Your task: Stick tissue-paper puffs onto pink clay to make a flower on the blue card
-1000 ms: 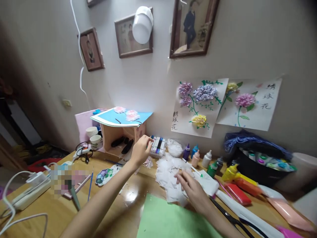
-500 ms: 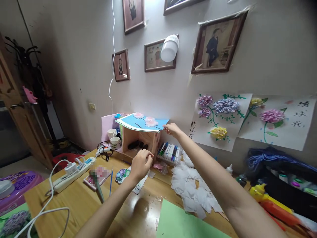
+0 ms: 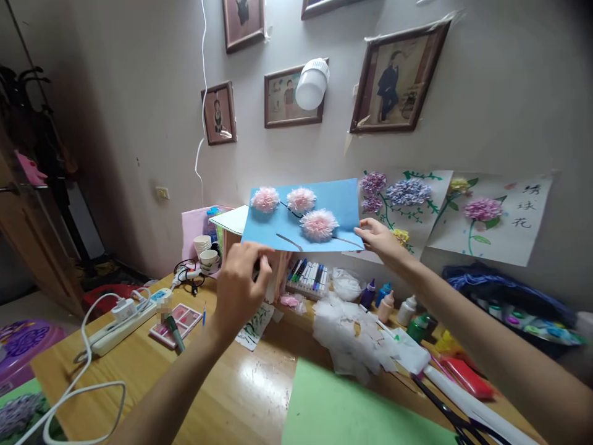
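Clearly, the blue sheet (image 3: 290, 227) faces the camera, long axis sideways.

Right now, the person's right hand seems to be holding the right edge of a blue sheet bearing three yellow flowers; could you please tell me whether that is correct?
Not quite: the three flowers on the blue sheet are pink, not yellow, as the head view shows. The right hand is indeed holding its right edge.
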The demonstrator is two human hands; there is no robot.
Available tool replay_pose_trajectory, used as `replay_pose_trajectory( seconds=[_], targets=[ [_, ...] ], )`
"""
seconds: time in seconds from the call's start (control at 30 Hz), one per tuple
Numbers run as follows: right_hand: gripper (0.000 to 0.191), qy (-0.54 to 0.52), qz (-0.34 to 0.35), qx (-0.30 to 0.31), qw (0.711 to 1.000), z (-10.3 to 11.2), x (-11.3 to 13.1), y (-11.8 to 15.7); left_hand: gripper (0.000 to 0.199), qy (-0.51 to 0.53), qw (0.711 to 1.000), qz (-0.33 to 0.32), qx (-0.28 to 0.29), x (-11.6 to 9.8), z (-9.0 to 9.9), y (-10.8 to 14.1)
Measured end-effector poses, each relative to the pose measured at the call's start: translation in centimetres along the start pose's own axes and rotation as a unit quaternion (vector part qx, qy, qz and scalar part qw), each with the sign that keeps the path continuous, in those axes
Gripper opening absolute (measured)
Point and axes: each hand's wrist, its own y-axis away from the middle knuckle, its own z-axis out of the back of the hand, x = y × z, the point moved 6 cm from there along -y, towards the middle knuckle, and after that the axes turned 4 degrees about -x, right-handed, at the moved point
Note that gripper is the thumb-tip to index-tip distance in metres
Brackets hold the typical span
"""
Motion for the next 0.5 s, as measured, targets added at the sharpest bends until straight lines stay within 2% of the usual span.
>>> replay_pose_trajectory(
  seconds=[0.1, 0.2, 0.23, 0.3, 0.33, 0.4, 0.5],
  targets=[
    [0.033, 0.040, 0.012, 0.066, 0.997, 3.9, -0.5, 2.6, 0.025, -0.026, 0.999, 0.002, -0.027, -0.9, 0.7, -3.0],
    [0.037, 0.099, -0.008, 0.158, 0.982, 6.6, -1.7, 5.4, 0.031, -0.050, 0.998, 0.024, -0.011, -0.9, 0.0, -4.6],
    [0.036, 0.122, -0.018, 0.188, 0.974, 7.1, -2.2, 6.3, 0.033, -0.039, 0.998, 0.040, 0.016, -0.7, -0.6, -4.7],
    [0.033, 0.172, -0.031, 0.254, 0.951, 7.7, -3.2, 7.9, 0.039, 0.036, 0.987, 0.083, 0.131, -0.2, -3.0, -3.8],
    [0.032, 0.195, -0.031, 0.287, 0.937, 7.8, -3.7, 8.5, 0.043, 0.091, 0.968, 0.111, 0.205, 0.0, -4.6, -2.9],
    [0.031, 0.236, -0.016, 0.353, 0.905, 7.3, -4.8, 9.2, 0.051, 0.190, 0.908, 0.180, 0.328, 0.2, -7.6, -0.2],
    [0.027, 0.285, 0.020, 0.443, 0.850, 5.7, -6.7, 9.4, 0.059, 0.258, 0.834, 0.289, 0.392, 0.9, -11.2, 4.2]
  ],
)
